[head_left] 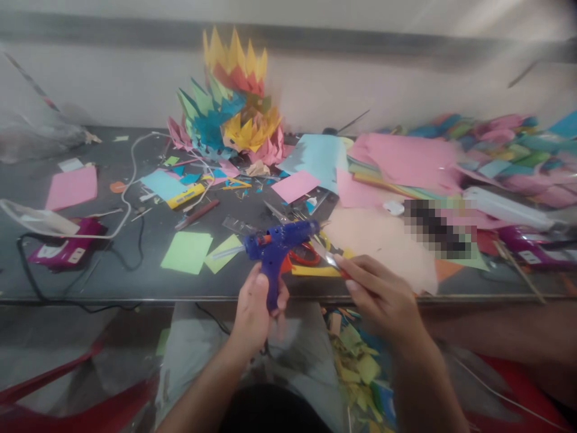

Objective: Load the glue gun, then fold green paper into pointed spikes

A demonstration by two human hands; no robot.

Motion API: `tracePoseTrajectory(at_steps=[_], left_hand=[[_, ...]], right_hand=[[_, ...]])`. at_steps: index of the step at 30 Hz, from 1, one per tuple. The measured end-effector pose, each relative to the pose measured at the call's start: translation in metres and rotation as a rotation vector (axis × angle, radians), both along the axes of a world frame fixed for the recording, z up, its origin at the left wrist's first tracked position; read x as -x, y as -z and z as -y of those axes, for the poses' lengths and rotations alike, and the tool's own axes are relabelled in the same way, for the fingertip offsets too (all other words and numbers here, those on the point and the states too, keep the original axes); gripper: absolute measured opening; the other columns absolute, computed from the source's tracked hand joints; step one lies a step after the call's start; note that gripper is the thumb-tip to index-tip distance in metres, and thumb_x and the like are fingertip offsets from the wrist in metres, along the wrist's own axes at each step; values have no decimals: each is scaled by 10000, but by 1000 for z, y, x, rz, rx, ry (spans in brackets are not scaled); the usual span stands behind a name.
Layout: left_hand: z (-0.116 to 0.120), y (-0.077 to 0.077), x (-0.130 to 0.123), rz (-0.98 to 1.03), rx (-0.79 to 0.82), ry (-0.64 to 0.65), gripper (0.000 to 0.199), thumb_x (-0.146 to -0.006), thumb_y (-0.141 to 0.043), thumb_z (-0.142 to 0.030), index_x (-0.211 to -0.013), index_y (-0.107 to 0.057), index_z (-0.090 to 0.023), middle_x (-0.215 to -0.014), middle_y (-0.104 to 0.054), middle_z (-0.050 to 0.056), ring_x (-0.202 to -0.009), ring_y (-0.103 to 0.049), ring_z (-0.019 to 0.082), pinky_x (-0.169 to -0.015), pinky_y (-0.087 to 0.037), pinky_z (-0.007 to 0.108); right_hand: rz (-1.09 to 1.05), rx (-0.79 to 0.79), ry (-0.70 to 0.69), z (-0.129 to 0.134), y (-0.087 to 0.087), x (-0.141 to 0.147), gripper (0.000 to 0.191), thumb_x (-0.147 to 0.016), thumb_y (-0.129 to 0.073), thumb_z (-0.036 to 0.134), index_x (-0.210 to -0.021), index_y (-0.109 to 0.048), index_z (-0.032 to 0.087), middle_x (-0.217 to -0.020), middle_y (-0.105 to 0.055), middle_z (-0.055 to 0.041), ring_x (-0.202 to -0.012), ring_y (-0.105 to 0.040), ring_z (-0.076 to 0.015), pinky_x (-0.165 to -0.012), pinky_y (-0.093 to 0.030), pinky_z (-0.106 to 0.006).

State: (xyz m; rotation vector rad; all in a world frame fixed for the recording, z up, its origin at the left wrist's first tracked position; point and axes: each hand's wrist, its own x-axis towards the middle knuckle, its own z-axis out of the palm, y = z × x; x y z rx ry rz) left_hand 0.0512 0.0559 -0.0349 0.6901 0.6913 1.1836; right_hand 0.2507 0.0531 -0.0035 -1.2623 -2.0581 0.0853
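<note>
My left hand [259, 307] is wrapped round the grip of a blue hot glue gun [293, 233], above the table's front edge. Its nozzle points right, and a clear glue stick [225, 252] seems to stick out of its back end. My right hand [378, 294] is closed on a small knife [331, 260] with a silvery blade and a reddish handle, partly hidden by the fingers. The blade's tip is near the nozzle; whether they touch I cannot tell. Red-handled scissors [306, 255] lie on the table behind and below the gun.
Folded paper crowns [234, 120] stand at the back. Pink sheets [406, 159], a beige sheet [378, 240] and green squares [187, 251] lie on the dark table [135, 282]. A yellow cutter [186, 196] is behind. Magenta devices [67, 243] with cords sit at both sides. Paper scraps [360, 367] lie below.
</note>
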Motion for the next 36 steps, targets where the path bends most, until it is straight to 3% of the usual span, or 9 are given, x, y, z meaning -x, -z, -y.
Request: tracePoseTrajectory(at_steps=[7,12,17,25,36], left_hand=[[-6,3,11,-32,-84,96,338,-843,-470,-523,-837,-466,-186,-555,-461,-76,-286,-281,7,-232,-343,110],[-6,-2,9,0,-15,98,364,-823,-486,-548,-834,-476,-185,-540,-455,-72,-293,-291,16,-228,-332,113],[-2,-3,3,45,45,108,390,-824,-469,-563,-789,-471,-174,-519,-439,-72,-279,-280,16,-209,-297,114],[-2,-7,2,28,84,83,418,-809,-473,-588,-792,-456,-171,-508,-436,-81,-276,-290,18,-211,-300,119],[6,-16,-11,95,245,39,524,-739,-476,-686,-706,-447,-164,-424,-371,-83,-227,-235,21,-197,-174,131]], right_hand=[[120,59,-28,-2,-13,-14,382,-844,-472,164,-1194,-587,266,-915,-627,-31,-741,-617,-122,-561,-463,-194],[158,-48,45,-6,-4,-13,390,-834,-481,176,-1192,-584,294,-899,-627,-28,-717,-604,-127,-547,-458,-210],[-8,-121,100,-6,3,-8,409,-818,-493,148,-1195,-584,279,-900,-624,-37,-733,-598,-142,-594,-471,-238],[-17,-47,64,3,4,-12,443,-819,-496,129,-1227,-558,290,-906,-614,-35,-742,-593,-144,-581,-472,-233],[-49,-107,85,5,26,39,453,-828,-473,140,-1260,-530,262,-888,-617,-44,-693,-606,-120,-567,-484,-207]])
